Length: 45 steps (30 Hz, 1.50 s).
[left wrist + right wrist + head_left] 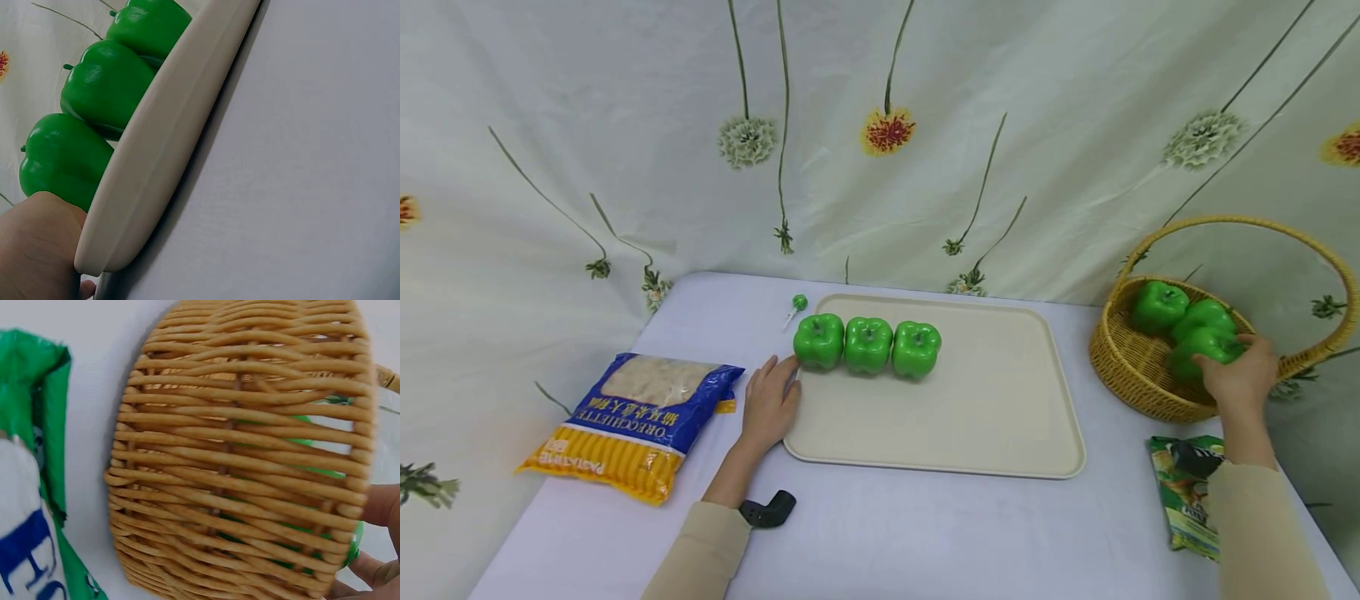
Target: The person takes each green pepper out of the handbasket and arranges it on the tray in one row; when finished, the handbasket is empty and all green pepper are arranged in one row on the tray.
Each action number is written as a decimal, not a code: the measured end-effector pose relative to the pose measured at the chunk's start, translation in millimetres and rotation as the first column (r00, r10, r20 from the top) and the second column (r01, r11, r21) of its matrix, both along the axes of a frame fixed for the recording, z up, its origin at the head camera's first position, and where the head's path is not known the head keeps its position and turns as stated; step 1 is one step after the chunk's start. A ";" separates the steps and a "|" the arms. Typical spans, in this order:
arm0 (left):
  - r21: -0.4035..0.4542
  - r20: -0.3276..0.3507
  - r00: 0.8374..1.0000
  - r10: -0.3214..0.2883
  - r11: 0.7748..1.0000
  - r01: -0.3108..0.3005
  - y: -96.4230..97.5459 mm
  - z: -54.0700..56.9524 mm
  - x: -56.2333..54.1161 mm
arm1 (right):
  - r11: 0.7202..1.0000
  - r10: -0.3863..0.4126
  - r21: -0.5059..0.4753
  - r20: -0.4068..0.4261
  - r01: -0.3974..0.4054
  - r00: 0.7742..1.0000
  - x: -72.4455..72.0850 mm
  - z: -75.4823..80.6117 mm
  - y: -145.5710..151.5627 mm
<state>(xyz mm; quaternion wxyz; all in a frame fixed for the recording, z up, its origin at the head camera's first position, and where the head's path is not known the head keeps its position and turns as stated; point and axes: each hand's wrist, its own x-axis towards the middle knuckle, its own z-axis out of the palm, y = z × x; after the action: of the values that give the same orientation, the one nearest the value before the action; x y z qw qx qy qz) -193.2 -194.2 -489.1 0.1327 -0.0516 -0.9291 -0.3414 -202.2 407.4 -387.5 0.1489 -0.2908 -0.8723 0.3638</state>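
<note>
Inside the wicker basket, my right hand grips a green bell pepper. Two more green peppers lie behind it in the basket. The right wrist view shows the basket's woven side, which hides much of the peppers and the hand. My left hand rests with relaxed fingers at the left edge of the beige tray. Just beyond its fingertips, three green bell peppers stand in a row along the tray's back left part.
A blue and yellow bag of orecchiette lies on the left of the white table. A green packet lies in front of the basket, partly behind my right sleeve. Behind the tray's left corner is a small green-headed pick. The basket's handle stands up.
</note>
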 end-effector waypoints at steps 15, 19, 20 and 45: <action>0.000 -0.013 1.000 -0.001 1.000 0.001 0.7 0.3 0.4 | 0.995 0.104 0.010 0.037 -0.104 0.994 15.6 31.5 -16.8; 0.001 -0.015 1.000 0.000 1.000 0.000 0.2 -0.6 -0.1 | 0.985 0.165 0.039 0.018 -0.166 0.986 19.2 38.0 -28.7; 0.002 -0.012 1.000 0.000 1.000 0.000 0.0 -0.7 -0.4 | 0.982 0.183 0.044 0.008 -0.183 0.983 20.1 38.8 -32.0; -0.005 -0.009 1.000 -0.003 1.000 0.003 0.7 0.6 1.0 | 0.722 0.684 0.052 -0.198 -0.690 0.702 18.6 1.2 -175.7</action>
<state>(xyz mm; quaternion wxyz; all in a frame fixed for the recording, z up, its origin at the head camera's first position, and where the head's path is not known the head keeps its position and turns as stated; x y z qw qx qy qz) -192.2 -193.5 -488.5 0.1363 -0.0549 -0.9293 -0.3388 -183.6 231.7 -386.3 0.0871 0.0919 -0.8929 0.4320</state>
